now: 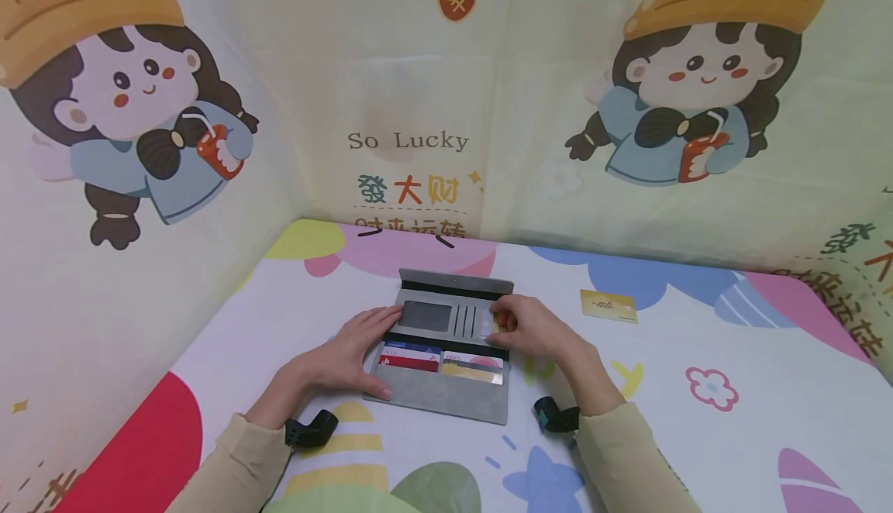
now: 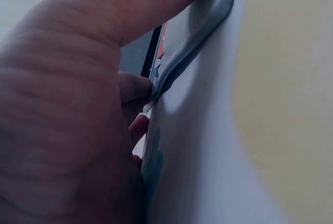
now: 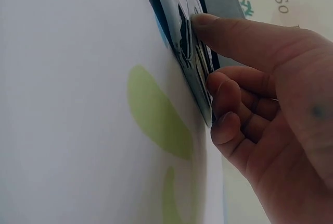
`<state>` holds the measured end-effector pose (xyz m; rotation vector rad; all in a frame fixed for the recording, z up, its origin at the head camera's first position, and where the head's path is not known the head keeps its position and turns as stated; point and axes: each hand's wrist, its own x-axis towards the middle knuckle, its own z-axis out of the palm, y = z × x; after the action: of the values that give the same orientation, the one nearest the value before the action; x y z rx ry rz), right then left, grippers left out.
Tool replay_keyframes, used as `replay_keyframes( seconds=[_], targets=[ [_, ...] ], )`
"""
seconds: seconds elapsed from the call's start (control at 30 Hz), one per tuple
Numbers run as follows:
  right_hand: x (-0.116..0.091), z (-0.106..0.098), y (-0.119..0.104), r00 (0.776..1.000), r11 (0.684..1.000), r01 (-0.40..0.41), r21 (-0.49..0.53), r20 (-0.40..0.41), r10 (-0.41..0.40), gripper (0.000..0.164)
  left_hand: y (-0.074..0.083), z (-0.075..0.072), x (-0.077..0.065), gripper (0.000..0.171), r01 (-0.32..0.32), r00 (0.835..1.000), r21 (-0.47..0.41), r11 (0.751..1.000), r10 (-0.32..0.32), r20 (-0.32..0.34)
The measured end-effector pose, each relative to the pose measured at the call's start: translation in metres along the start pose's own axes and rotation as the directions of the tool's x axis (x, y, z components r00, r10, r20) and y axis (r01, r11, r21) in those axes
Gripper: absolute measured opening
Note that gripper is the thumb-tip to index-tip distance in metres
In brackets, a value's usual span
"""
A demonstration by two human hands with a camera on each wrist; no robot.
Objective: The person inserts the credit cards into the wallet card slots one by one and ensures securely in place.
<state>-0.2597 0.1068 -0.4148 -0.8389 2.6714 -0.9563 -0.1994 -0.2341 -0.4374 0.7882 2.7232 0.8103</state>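
A grey wallet [image 1: 439,397] lies unfolded on the table, its far flap raised. Several cards [image 1: 408,359] fill the slots of its near half, and the far half has a dark window pocket and narrow slots. My left hand [image 1: 345,350] rests on the wallet's left edge, fingers stretched along the far half and thumb on the near half. At the right-hand slots, my right hand [image 1: 533,327] pinches a card [image 1: 487,325], pale with a yellowish part. In the right wrist view, the thumb [image 3: 208,23] lies against the wallet's edge and the other fingers curl. Most of this card is hidden.
A gold card [image 1: 608,306] lies apart on the table, right of the wallet and farther back. The tabletop [image 1: 760,373] has a printed cloth. Printed curtains [image 1: 530,110] stand at the back and left. Black wrist bands with cameras [image 1: 312,429] are on both wrists.
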Motion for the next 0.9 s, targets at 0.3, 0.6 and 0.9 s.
replay_keyframes(
  seconds=[0.3,0.6,0.9],
  targets=[
    [0.0012,0.0006,-0.0019,1.0,1.0,0.01,-0.001,-0.009,-0.01,0.036,-0.0008,-0.0004,0.0009,0.12,0.0,1.0,-0.008,1.0,0.0,0.0],
    [0.0031,0.0014,-0.0044,1.0,1.0,0.012,-0.013,-0.01,-0.012,0.033,-0.0017,-0.002,0.0021,0.119,0.004,1.0,-0.009,1.0,-0.004,0.006],
    [0.0065,0.004,-0.0059,1.0,0.999,-0.024,-0.023,0.008,0.024,0.031,-0.0018,-0.0029,0.0026,0.119,0.004,1.0,-0.017,1.0,-0.004,0.009]
  ],
)
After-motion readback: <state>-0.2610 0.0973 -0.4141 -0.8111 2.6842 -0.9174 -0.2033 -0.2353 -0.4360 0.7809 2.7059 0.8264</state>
